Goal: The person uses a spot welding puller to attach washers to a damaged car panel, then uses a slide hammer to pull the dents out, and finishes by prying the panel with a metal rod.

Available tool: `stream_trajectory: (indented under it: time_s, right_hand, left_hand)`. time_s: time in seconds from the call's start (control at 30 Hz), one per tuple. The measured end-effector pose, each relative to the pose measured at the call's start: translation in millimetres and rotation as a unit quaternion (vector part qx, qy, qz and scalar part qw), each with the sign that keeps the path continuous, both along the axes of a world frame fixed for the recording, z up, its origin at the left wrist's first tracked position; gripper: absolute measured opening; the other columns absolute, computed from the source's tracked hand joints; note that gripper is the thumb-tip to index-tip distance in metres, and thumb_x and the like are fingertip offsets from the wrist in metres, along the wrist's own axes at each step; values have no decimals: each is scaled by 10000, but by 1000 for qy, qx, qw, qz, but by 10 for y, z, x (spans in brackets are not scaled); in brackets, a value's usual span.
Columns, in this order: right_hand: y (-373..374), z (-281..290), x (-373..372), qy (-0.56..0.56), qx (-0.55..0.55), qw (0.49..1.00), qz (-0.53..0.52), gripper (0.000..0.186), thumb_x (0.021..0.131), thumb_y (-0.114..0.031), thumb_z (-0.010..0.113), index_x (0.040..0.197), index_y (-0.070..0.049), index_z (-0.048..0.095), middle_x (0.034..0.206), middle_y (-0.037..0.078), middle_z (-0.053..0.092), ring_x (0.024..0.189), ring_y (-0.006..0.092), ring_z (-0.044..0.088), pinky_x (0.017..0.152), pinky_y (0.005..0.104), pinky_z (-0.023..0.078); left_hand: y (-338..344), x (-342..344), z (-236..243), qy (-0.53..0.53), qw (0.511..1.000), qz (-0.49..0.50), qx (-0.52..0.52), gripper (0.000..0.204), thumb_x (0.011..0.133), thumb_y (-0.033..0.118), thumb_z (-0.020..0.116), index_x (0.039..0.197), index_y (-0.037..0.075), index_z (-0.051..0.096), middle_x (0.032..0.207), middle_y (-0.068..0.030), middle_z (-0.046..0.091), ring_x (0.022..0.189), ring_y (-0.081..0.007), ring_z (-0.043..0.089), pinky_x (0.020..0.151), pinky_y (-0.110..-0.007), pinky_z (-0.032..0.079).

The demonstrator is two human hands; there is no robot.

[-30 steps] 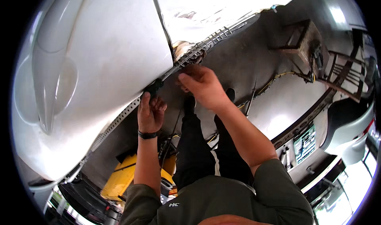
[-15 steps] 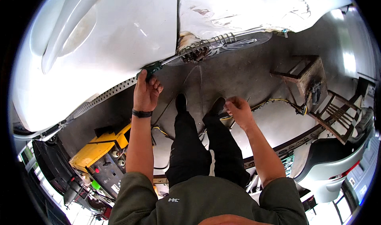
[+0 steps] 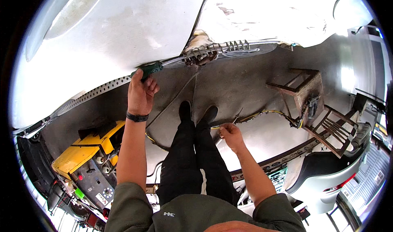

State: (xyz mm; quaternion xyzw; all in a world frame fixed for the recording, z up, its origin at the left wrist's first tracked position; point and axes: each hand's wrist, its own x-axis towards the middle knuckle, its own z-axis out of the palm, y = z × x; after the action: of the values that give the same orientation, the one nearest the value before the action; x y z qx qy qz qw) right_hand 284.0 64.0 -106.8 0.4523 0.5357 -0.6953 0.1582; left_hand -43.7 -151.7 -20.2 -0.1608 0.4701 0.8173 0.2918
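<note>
A green-handled tool like a screwdriver (image 3: pixel 151 68) is gripped in my left hand (image 3: pixel 141 93), which is closed round its handle. The metal shaft runs right toward the lower edge of a white car panel (image 3: pixel 118 31), beside a slotted metal strip (image 3: pixel 229 47). Where the shaft ends cannot be made out. Rusty, crumpled metal (image 3: pixel 200 59) shows under the seam between two panels. Lower and to the right, my right hand (image 3: pixel 232 136) hangs over the floor with its fingers curled together. Whatever it may hold is hidden.
On the right stand a worn wooden stool (image 3: pixel 308 88) and a slatted wooden chair (image 3: pixel 333 127). A yellow-striped cable (image 3: pixel 268 111) crosses the floor near a thin pointed rod (image 3: pixel 238 115). A yellow machine (image 3: pixel 88 154) stands at left, and a silver bumper (image 3: pixel 323 193) lies lower right.
My right hand has dropped lower and back toward my body. My left hand stays on the green handle. The whole view has shifted, and my feet stand closer together.
</note>
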Motion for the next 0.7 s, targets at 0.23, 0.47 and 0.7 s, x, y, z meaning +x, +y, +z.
stream_trajectory:
  time_s: [0.23, 0.47, 0.7]
  right_hand:
    - [-241, -15, 77, -9, -17, 1000, 0, 213, 1008, -190, 616, 1043, 18, 645, 872, 52, 676, 765, 128, 605, 693, 292, 502]
    - [-274, -172, 95, -16, -13, 1000, -14, 220, 1000, -201, 627, 1051, 13, 644, 864, 59, 683, 766, 134, 613, 695, 307, 507]
    - [-124, -491, 390, -57, 62, 996, 10, 283, 988, -227, 621, 1058, 42, 670, 835, 96, 702, 744, 189, 643, 708, 351, 527]
  left_hand:
    - [-15, 55, -65, 12, 1000, 5, 9, 333, 970, 440, 686, 834, 190, 512, 702, 32, 512, 681, -118, 482, 661, -319, 435]
    - [-158, -12, -131, 1, 1000, 17, 26, 278, 963, 431, 695, 912, 172, 609, 710, 33, 529, 699, -120, 491, 670, -323, 430]
    - [-60, -88, -155, -23, 999, -2, 37, 307, 987, 440, 637, 945, 138, 606, 761, -5, 542, 709, -169, 482, 683, -348, 432]
